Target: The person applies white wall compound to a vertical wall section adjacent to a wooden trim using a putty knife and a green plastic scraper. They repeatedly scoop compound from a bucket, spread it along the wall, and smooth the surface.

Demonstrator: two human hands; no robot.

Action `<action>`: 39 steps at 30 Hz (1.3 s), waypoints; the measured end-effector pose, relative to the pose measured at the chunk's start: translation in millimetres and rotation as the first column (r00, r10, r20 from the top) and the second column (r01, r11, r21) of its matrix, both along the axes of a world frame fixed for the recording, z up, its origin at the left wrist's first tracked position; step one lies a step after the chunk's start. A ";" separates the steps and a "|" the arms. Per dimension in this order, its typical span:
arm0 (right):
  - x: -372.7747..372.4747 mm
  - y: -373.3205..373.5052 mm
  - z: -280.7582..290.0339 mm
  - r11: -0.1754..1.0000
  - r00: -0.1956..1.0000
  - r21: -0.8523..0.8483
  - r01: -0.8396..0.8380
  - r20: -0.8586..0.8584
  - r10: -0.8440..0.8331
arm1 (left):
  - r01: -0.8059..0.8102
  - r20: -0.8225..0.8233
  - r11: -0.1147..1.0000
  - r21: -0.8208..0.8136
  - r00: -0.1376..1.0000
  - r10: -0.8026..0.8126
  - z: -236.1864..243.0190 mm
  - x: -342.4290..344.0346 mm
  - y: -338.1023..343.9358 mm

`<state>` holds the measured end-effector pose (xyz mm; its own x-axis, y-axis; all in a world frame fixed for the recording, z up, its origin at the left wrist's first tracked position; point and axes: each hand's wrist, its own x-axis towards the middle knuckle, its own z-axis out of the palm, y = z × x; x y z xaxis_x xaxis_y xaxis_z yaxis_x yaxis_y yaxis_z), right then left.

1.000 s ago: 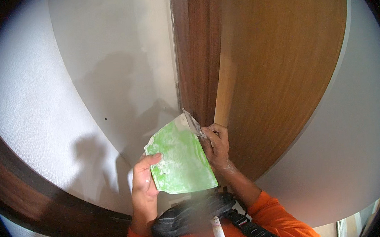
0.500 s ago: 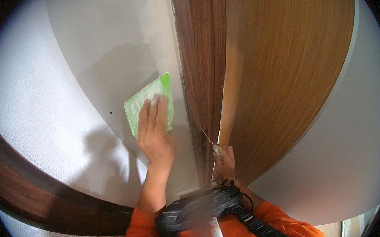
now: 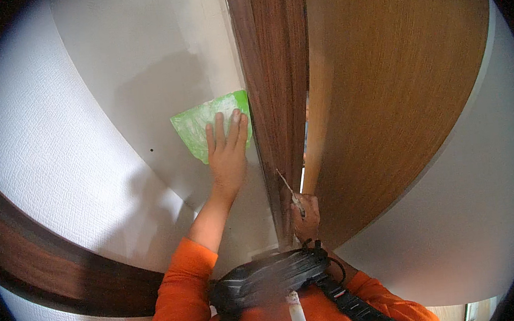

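A green plastic spreader (image 3: 190, 126), smeared with white filler, lies against the light grey wall (image 3: 135, 24). My left hand (image 3: 230, 163) holds it, fingers spread over its face and the thumb out of sight. Its upper right corner meets the edge of the dark brown wooden frame (image 3: 272, 49). Lower down, my right hand (image 3: 307, 218) is closed round a thin putty knife (image 3: 286, 184), which shows almost edge-on. The blade points up and left in front of the frame, and I cannot tell whether it touches the wood.
A wood-grain door panel (image 3: 396, 75) stands right of the frame, with a bright narrow gap between them. White textured wallpaper (image 3: 29, 137) and a dark brown rail (image 3: 51, 258) lie to the left. A black pack (image 3: 267, 279) with straps crosses my front.
My left hand has moved up and right with the spreader, bringing its corner to the brown frame, and the spreader has turned clockwise. My right hand has shifted only slightly.
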<state>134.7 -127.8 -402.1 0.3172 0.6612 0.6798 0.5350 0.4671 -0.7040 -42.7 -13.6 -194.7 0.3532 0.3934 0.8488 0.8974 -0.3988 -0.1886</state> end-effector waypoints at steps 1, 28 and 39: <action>-2.3 -1.1 -1.4 1.000 1.000 -0.012 0.005 -0.017 -0.005 | 0.009 -0.020 1.000 0.008 1.000 -0.008 -3.3 -0.7 7.7; -19.6 11.8 184.5 0.752 0.821 -0.360 -0.552 -0.391 0.416 | 0.587 0.987 0.796 0.145 -0.027 -0.161 42.7 -75.8 -96.7; 7.7 3.4 231.7 0.641 0.780 -0.515 -0.569 -0.092 0.619 | 0.721 0.961 0.685 0.101 0.108 -0.255 44.6 -80.0 -102.9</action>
